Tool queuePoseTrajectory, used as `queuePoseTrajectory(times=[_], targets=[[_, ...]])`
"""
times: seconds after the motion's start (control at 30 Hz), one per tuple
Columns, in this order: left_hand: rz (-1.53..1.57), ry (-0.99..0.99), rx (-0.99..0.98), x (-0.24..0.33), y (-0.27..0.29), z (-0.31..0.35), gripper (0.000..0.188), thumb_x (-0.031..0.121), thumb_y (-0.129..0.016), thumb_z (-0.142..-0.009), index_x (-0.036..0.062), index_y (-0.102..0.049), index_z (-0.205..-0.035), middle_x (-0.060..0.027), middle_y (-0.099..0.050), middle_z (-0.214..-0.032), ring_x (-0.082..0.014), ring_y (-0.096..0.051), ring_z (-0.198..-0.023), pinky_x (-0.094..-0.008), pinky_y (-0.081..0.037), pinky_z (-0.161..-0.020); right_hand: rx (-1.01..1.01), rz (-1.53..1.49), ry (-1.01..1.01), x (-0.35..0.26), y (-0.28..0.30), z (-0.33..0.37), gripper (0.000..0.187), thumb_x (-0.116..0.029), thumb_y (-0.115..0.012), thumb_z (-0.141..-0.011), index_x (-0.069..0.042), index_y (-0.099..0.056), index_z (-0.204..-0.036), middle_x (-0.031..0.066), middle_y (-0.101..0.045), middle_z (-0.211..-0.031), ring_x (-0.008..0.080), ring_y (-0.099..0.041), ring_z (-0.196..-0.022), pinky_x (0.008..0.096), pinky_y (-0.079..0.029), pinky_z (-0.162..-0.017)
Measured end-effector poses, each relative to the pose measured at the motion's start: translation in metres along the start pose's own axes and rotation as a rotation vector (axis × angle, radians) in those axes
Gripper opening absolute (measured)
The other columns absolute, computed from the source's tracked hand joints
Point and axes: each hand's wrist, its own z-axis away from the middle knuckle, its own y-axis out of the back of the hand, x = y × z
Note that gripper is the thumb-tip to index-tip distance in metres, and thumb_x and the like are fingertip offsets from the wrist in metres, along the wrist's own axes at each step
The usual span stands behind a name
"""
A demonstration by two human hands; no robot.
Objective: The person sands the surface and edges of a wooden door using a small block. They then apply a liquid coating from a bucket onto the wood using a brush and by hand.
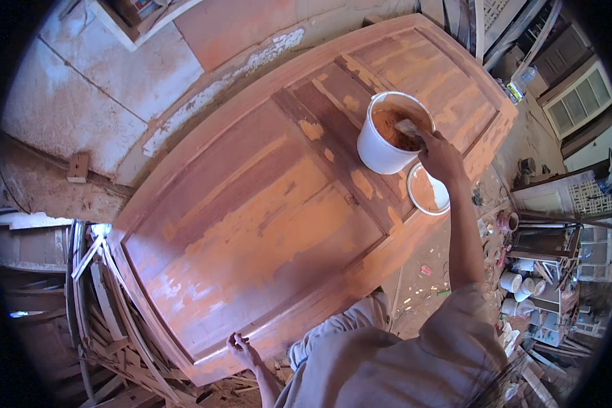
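Note:
My right hand (442, 156) is closed around a flat scraper (408, 128), whose blade dips into a white bucket (382, 151). Orange-brown filler paste (389, 122) coats the inside of that bucket. Beside it lies a white round lid (442, 198), partly behind my right forearm. Both rest on a large panelled wooden door (251, 149), smeared with orange filler in broad patches. My left hand (243, 351) is at the door's near left edge, fingers bent and partly apart; nothing shows in it.
Wooden strips and offcuts (109, 340) are heaped at the left. On the right, shelves hold white tubs (511, 282), with a louvred window frame (578, 102) farther back. Debris litters the floor (421, 279) beside the door. A wall with pale slabs (95, 88) stands at the far left.

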Motion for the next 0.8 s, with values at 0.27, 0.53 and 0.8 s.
queuePoseTrajectory(times=[0.27,0.53,0.8], targets=[[0.003,0.052,0.131,-0.014,0.005,-0.014,0.032,0.029,-0.052,-0.104,-0.0012,-0.056,-0.113,-0.0103,-0.061,-0.095,-0.0155,-0.056,-0.077,-0.0302,-0.047,-0.069,-0.116,0.055,0.317,0.018,-0.042,-0.107,0.034,-0.018,-0.065,-0.079,-0.016,-0.070,-0.113,0.0145,-0.072,-0.102,0.0337,-0.069,-0.096,0.0457,-0.055,-0.085],[-0.103,0.120,0.109,-0.005,-0.010,0.025,0.035,0.030,-0.050,-0.104,-0.0031,-0.056,-0.112,-0.0114,-0.060,-0.093,-0.0177,-0.056,-0.075,-0.0314,-0.048,-0.070,-0.354,0.156,0.351,0.012,0.001,-0.108,0.034,-0.020,-0.066,-0.077,-0.015,-0.073,-0.110,0.0142,-0.072,-0.104,0.0322,-0.069,-0.098,0.0433,-0.055,-0.086],[-0.057,0.087,0.092,0.010,-0.031,0.003,0.034,0.030,-0.051,-0.104,-0.0016,-0.057,-0.115,-0.0124,-0.063,-0.096,-0.0172,-0.058,-0.076,-0.0302,-0.047,-0.069,-0.186,0.073,0.279,0.008,-0.033,-0.140,0.028,-0.023,-0.070,-0.074,-0.014,-0.074,-0.100,0.0119,-0.072,-0.103,0.0320,-0.068,-0.100,0.0441,-0.054,-0.088]])
